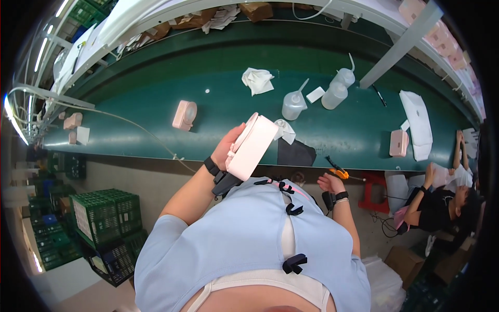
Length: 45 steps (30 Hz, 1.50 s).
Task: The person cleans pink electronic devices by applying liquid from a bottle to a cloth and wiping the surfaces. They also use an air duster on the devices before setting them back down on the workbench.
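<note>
My left hand point(223, 148) grips a pale pink boxy device point(254, 148) with a round part on its far left face, holding it tilted above the table's near edge. What the device is I cannot make out for sure. My right hand point(331, 183) is low at the near edge, fingers apart and slightly bent. Right by its fingertips is an orange and black tool point(339, 172); whether they touch it is unclear. Beyond the held device lie a crumpled white cloth point(285, 131) and a dark flat sheet point(295, 153). A similar pink device point(184, 115) with a round ring stands to the left.
Squeeze bottles with bent spouts point(294, 105) stand on the green table point(223, 67), near another white cloth point(258, 80). At right are a pink device point(399, 143), a white sheet-like packet point(418, 125) and co-workers. A slanted post point(400, 44) rises there; green crates point(106, 216) are stacked left.
</note>
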Motion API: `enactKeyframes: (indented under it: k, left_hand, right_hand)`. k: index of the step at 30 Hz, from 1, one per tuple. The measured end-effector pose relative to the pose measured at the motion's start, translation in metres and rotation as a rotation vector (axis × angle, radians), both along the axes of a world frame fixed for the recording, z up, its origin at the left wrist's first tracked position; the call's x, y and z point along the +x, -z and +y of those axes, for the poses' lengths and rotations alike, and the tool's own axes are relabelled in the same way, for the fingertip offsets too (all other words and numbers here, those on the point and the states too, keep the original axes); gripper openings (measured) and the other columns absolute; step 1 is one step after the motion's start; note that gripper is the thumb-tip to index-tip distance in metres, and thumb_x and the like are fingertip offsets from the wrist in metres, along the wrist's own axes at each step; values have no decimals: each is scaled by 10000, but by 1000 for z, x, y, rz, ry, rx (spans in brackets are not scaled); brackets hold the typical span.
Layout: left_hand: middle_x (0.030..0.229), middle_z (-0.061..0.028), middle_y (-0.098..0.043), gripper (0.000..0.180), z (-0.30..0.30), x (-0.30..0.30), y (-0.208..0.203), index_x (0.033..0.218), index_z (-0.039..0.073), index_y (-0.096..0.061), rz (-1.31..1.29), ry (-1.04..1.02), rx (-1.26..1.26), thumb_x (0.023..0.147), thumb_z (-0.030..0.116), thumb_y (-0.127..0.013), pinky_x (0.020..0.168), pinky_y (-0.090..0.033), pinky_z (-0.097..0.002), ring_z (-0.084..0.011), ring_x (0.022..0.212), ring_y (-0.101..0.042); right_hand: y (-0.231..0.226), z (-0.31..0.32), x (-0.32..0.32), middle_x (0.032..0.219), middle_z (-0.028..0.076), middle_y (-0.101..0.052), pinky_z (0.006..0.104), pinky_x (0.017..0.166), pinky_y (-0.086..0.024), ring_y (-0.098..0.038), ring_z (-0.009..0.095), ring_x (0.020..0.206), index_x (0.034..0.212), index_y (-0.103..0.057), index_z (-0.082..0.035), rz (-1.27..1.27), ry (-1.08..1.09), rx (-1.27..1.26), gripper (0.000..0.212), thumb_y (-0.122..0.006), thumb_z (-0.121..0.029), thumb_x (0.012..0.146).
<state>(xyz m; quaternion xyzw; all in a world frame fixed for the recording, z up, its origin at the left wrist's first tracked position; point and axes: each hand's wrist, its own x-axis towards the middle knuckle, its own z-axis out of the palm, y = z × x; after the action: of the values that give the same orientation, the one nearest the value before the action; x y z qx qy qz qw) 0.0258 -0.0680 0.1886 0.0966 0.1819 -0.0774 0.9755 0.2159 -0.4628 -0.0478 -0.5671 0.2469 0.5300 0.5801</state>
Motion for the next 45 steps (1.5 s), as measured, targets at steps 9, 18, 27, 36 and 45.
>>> enactKeyframes:
  k: [9, 18, 27, 36, 45]
  left_hand:
    - [1358, -139, -545, 478, -24, 52, -1, 1365, 31, -461, 80, 69, 332, 1004, 339, -413, 928, -532, -405, -261, 1218, -570]
    - [1348, -149, -524, 447, -122, 140, -20, 1395, 42, -373, 80, 249, 641, 1022, 277, -446, 1003, -480, -454, -290, 1208, -569]
    - [1299, -121, -555, 403, -157, 168, -36, 1356, 76, -424, -81, 410, 686, 1005, 250, -521, 949, -495, -385, -216, 1129, -599]
    - [1179, -52, -631, 309, -62, 52, 44, 1231, 101, -550, 371, -44, 880, 969, 258, -593, 855, -484, -302, -154, 1023, -611]
    - [1129, -86, -635, 476, 31, -58, 89, 1231, 50, -543, 830, -364, 1224, 861, 294, -718, 853, -479, -366, -208, 1018, -587]
  right_hand:
    - [-301, 105, -38, 1302, 118, -551, 395, 958, -458, -548, 287, 1163, 1263, -556, -59, -1795, -683, 169, 622, -787, -111, 688]
    - [-289, 73, -2, 1299, 110, -572, 378, 982, -462, -554, 281, 1199, 1205, -593, -63, -2269, -902, -326, 551, -734, -69, 672]
    - [-159, -78, 114, 1063, 104, -606, 320, 883, -494, -607, 228, 1037, 1077, -589, 7, -1489, 306, -178, 398, -732, -13, 706]
    - [-5, -105, 211, 1052, 73, -599, 314, 841, -497, -589, 159, 964, 1137, -530, -17, -1368, 416, -276, 444, -752, 2, 754]
    - [-43, -92, 180, 979, 178, -578, 380, 797, -474, -556, 300, 790, 1134, -591, 52, -1587, 408, -952, 458, -757, -44, 718]
